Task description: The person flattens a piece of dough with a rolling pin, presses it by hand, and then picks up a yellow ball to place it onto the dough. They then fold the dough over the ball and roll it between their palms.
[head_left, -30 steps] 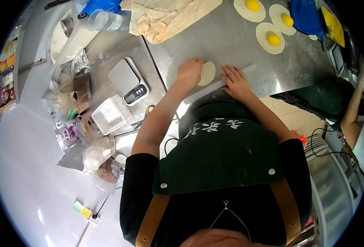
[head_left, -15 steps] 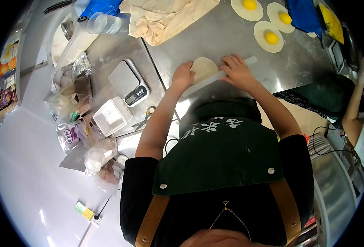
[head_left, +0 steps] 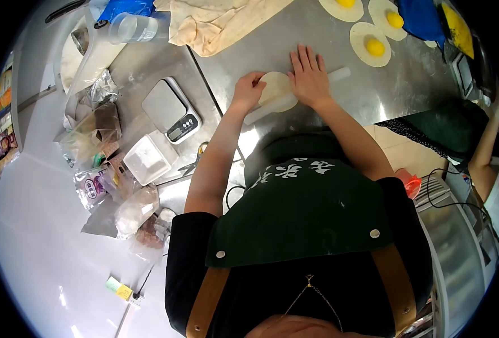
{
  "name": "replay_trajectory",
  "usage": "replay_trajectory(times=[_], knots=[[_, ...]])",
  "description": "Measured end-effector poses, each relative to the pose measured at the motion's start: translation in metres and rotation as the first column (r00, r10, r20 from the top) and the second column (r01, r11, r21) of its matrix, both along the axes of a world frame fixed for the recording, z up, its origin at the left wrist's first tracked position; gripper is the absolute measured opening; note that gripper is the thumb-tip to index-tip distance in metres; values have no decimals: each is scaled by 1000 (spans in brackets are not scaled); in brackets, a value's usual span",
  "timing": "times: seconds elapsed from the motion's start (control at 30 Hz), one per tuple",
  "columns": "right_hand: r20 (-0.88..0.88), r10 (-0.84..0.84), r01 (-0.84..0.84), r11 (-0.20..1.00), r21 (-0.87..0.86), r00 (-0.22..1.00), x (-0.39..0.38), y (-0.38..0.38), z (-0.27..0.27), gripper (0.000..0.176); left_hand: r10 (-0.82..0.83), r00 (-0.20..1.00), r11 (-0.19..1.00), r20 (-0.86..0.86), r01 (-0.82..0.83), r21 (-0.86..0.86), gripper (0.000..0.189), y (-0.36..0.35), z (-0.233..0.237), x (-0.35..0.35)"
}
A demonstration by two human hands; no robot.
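A flat round of dough (head_left: 276, 84) lies on the steel table in front of me. My left hand (head_left: 248, 90) has its fingers closed at the dough's left edge. A white rolling pin (head_left: 339, 74) lies at a slant across the near part of the dough. My right hand (head_left: 310, 81) rests palm down over the pin, its fingers stretched forward past it. Farther right are several dough rounds, one of them a dough round (head_left: 361, 52) with a yellow ball (head_left: 375, 47) on top.
A cream cloth (head_left: 215, 25) lies at the back. To the left are a digital scale (head_left: 170, 110), a white tray (head_left: 148, 159), scissors (head_left: 192, 164), a clear plastic jug (head_left: 131, 28) and several bags. Another person's arm (head_left: 483, 163) shows at the right.
My right hand has slid forward over the rolling pin, and its fingers have gone from curled to stretched out. The pin now crosses the near part of the dough. My left hand stays at the dough's edge.
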State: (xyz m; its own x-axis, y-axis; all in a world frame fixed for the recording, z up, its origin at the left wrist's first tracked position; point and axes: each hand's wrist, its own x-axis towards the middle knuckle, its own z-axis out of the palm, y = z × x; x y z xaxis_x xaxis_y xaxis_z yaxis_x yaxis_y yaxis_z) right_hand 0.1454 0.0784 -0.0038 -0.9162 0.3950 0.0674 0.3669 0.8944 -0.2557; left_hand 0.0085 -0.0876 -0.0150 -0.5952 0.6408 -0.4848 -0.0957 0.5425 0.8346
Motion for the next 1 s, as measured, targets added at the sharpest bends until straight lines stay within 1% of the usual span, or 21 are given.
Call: replay_trajectory(times=[0.07, 0.17, 0.2, 0.27, 0.3, 0.37, 0.4, 0.47, 0.5, 0.57, 0.6, 0.67, 0.7, 0.8, 0.9, 0.97, 1.0], knots=[[-51, 9, -10, 1000, -18, 999, 15, -3, -7, 54, 7, 1000, 1000, 1, -7, -15, 24, 2, 5, -1], [12, 31, -31, 999, 16, 999, 30, -6, -7, 57, -9, 1000, 1000, -7, 9, -25, 25, 3, 10, -1], [22, 14, -15, 1000, 22, 1000, 21, -5, -5, 58, -27, 1000, 999, -13, 26, -27, 26, 4, 10, 0], [33, -18, 17, 999, 39, 999, -8, 2, 3, 60, -97, 993, 994, -66, 94, -50, 27, 10, 8, -1], [1, -16, 16, 999, 28, 1000, -7, 0, 2, 60, -133, 986, 990, -98, 127, -65, 28, 13, 15, -3], [-74, -6, 8, 1000, 18, 997, -2, 0, -4, 60, -239, 956, 960, -173, 205, -189, 26, 19, 31, -2], [-69, 36, -37, 999, -5, 997, 8, 0, -6, 60, -288, 936, 939, -202, 235, -250, 25, 25, 39, 1], [-48, 121, -124, 990, -60, 991, 45, -4, -6, 59, -354, 867, 917, -351, 247, -314, 20, 27, 34, 12], [-69, 167, -173, 981, -93, 984, 62, -2, -4, 56, -386, 822, 904, -419, 248, -348, 19, 28, 32, 17], [-117, 251, -268, 950, -159, 961, 88, 2, 0, 49, -402, 783, 900, -474, 245, -360, 17, 30, 48, 29], [-98, 286, -299, 941, -161, 953, 96, 6, 2, 46, -415, 760, 897, -500, 249, -366, 16, 30, 58, 35], [-60, 348, -353, 920, -169, 935, 104, 16, 12, 39, -304, 815, 952, -494, 255, -167, 20, 24, 73, 39], [-72, 351, -358, 918, -173, 934, 105, 19, 18, 39, -252, 841, 966, -479, 252, -67, 23, 21, 77, 38], [-96, 366, -377, 910, -172, 926, 96, 27, 33, 37, -174, 904, 984, -389, 149, -96, 19, 13, 55, 27], [-102, 397, -408, 900, -154, 912, 72, 33, 36, 36, -202, 940, 964, -274, 142, -224, 22, 6, 24, 14], [-98, 428, -439, 885, -157, 898, 57, 32, 34, 34, -102, 975, 987, -198, 74, -140, 24, 1, 10, 12], [-91, 411, -421, 889, -181, 907, 50, 32, 31, 34, -50, 987, 994, -156, 34, -106, 25, -3, 8, 11]])
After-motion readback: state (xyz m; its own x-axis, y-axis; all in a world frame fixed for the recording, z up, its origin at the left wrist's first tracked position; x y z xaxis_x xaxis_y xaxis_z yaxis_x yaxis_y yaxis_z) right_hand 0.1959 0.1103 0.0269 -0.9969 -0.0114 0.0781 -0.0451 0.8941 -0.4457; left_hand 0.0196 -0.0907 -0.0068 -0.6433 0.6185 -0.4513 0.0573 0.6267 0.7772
